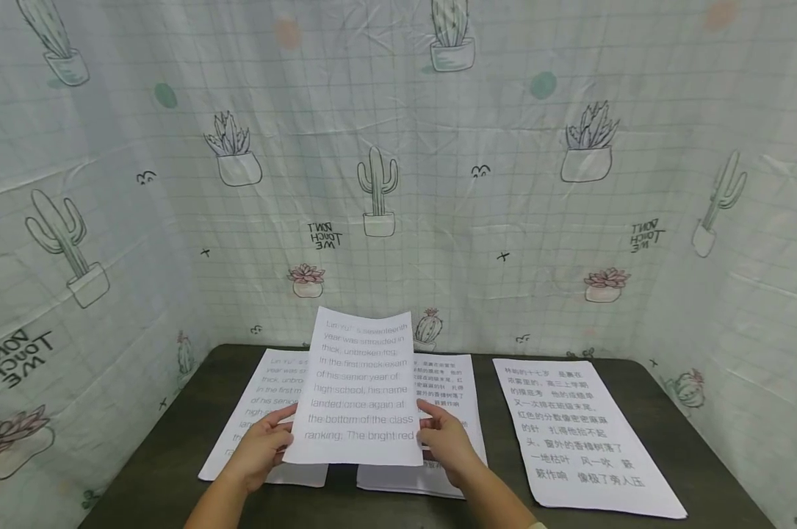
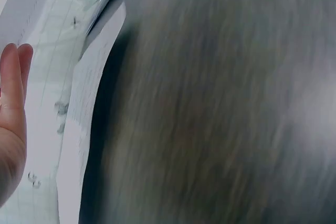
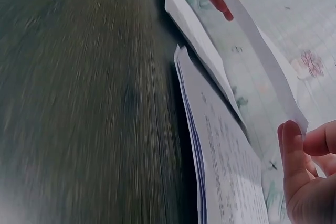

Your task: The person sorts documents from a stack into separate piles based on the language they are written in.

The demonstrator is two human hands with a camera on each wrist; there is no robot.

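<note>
A sheet of paper (image 1: 361,382) with large English text is held up above the table by both hands. My left hand (image 1: 261,447) pinches its left edge low down, thumb over the front. On the opposite edge my right hand (image 1: 449,439) pinches it the same way; the right wrist view shows this right hand (image 3: 310,177) with thumb and fingers on the sheet's edge, the sheet (image 3: 262,53) bowing between both hands. Behind it lie an English-text stack (image 1: 269,382) at left and a Chinese-text stack (image 1: 460,411) in the middle, both partly hidden by the raised sheet.
Another Chinese-text stack (image 1: 579,433) lies at the right on the dark wooden table (image 1: 504,507). A pale curtain (image 1: 398,110) printed with cacti surrounds the table at the back and both sides.
</note>
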